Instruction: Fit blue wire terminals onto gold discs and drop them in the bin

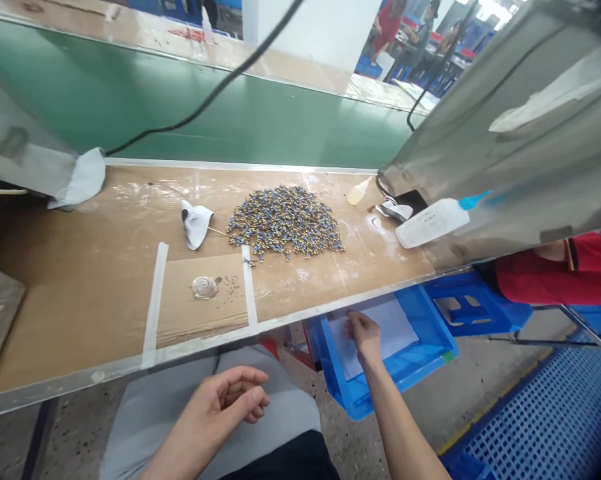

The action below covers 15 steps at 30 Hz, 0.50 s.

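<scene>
My right hand [364, 333] is over the blue plastic bin [353, 403] under the table's front edge. Its fingertips are pinched together, and a tiny dark bit shows there, too small to name. White paper [400, 323] lines the bin. Above my lap, my left hand [235, 397] is loosely curled, thumb apart from the index finger, with nothing visible in it. On the table lies a heap of small blue and gold metal pieces [287, 220]. Left of it, a cardboard patch [180, 320] is held by white tape, with a glue blob [205, 287] on it.
A white bottle with a blue nozzle [430, 223] leans at the table's right, near a small dropper bottle [359, 192]. A white wrapped piece with a thin stick [197, 225] lies left of the heap. Metal panels flank the table. A person in red [560, 267] sits at right.
</scene>
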{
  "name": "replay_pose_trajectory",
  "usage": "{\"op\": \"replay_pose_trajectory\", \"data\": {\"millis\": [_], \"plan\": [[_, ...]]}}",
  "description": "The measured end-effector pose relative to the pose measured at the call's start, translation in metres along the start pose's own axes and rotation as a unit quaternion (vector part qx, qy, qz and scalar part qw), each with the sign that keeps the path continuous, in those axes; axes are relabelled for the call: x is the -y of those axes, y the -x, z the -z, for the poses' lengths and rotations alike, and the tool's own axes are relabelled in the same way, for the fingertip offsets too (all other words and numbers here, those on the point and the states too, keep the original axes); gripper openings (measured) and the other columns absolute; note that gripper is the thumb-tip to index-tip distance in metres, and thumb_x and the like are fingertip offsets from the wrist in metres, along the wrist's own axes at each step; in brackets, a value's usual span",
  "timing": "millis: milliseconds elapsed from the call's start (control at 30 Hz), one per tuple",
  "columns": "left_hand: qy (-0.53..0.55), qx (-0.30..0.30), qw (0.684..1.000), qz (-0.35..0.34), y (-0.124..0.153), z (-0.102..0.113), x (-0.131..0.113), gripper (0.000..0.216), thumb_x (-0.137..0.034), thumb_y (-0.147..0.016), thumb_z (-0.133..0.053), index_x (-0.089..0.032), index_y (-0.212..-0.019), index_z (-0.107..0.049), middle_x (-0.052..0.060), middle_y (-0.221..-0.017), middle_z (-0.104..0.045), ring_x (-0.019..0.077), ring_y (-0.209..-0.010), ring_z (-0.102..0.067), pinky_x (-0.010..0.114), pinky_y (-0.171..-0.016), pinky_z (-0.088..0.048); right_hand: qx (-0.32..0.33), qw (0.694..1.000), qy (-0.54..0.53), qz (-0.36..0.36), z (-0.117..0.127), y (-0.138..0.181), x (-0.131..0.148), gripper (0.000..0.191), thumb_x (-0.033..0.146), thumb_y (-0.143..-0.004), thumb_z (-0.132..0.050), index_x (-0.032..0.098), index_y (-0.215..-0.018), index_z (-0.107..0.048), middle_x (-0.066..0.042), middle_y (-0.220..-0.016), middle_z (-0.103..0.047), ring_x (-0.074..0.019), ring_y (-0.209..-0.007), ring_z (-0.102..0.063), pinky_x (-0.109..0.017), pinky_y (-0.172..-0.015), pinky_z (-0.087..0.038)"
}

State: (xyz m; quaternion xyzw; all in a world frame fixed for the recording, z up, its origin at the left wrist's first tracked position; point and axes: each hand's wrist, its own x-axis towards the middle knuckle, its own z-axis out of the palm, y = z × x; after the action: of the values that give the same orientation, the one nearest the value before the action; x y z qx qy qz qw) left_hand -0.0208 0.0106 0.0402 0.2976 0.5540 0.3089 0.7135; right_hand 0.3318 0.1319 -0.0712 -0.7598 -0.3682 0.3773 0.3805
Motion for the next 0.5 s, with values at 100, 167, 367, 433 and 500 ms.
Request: {"op": "replay_pose_trajectory", "data": {"millis": [100, 167, 367, 433, 500], "plan": [[0.012, -0.012, 1.000, -0.011, 0.002, 0.007, 0.002, 0.051, -0.064, -0.092, -0.084, -0.017, -0.113, -0.082, 0.012, -0.093, -0.085, 0.0273, -0.085, -0.076, 0.038, -0.080, -0.061, -0.111, 0.987, -0.042, 0.106, 0.015, 0.028, 0.046, 0.056, 0.075, -0.102, -0.064, 0.020, -0.098, -0.071, 0.007, -0.064, -0.055, -0.0142, -0.056, -0.052, -0.028, -0.056, -0.042], [0.013, -0.013, 1.000, -0.017, 0.005, 0.009, -0.001, 0.049, -0.063, -0.094, -0.082, -0.017, -0.113, -0.081, 0.012, -0.094, -0.086, 0.0271, -0.086, -0.076, 0.038, -0.081, -0.061, -0.123, 0.975, -0.059, 0.173, 0.012, 0.047, 0.088, 0.047, 0.069, -0.104, -0.067, 0.022, -0.106, -0.073, 0.006, -0.069, -0.057, -0.0140, -0.062, -0.054, -0.029, -0.063, -0.046], [-0.004, 0.015, 0.999, -0.029, 0.023, 0.012, -0.023, 0.043, -0.057, -0.095, -0.081, -0.018, -0.114, -0.080, 0.011, -0.099, -0.086, 0.0266, -0.091, -0.076, 0.037, -0.085, -0.061, 0.208, 0.885, 0.086, 0.407, -0.077, 0.078, 0.212, 0.021, 0.041, -0.111, -0.067, 0.027, -0.110, -0.083, -0.006, -0.110, -0.080, -0.0219, -0.101, -0.074, -0.033, -0.089, -0.059], [-0.004, -0.005, 0.999, -0.042, 0.035, 0.021, -0.023, 0.040, -0.056, -0.097, -0.080, -0.020, -0.115, -0.081, 0.010, -0.100, -0.086, 0.0265, -0.093, -0.077, 0.037, -0.087, -0.062, 0.234, 0.840, 0.167, 0.459, -0.114, 0.076, 0.237, 0.021, 0.032, -0.112, -0.062, 0.027, -0.113, -0.083, -0.007, -0.118, -0.081, -0.0223, -0.107, -0.075, -0.033, -0.092, -0.058], [-0.004, -0.045, 0.997, -0.057, 0.053, 0.038, -0.021, 0.039, -0.056, -0.098, -0.080, -0.022, -0.117, -0.082, 0.009, -0.102, -0.087, 0.0274, -0.096, -0.080, 0.037, -0.089, -0.063, 0.228, 0.808, 0.249, 0.483, -0.139, 0.074, 0.250, 0.021, 0.025, -0.110, -0.061, 0.027, -0.110, -0.082, -0.007, -0.112, -0.081, -0.0228, -0.103, -0.075, -0.034, -0.092, -0.056]]}}
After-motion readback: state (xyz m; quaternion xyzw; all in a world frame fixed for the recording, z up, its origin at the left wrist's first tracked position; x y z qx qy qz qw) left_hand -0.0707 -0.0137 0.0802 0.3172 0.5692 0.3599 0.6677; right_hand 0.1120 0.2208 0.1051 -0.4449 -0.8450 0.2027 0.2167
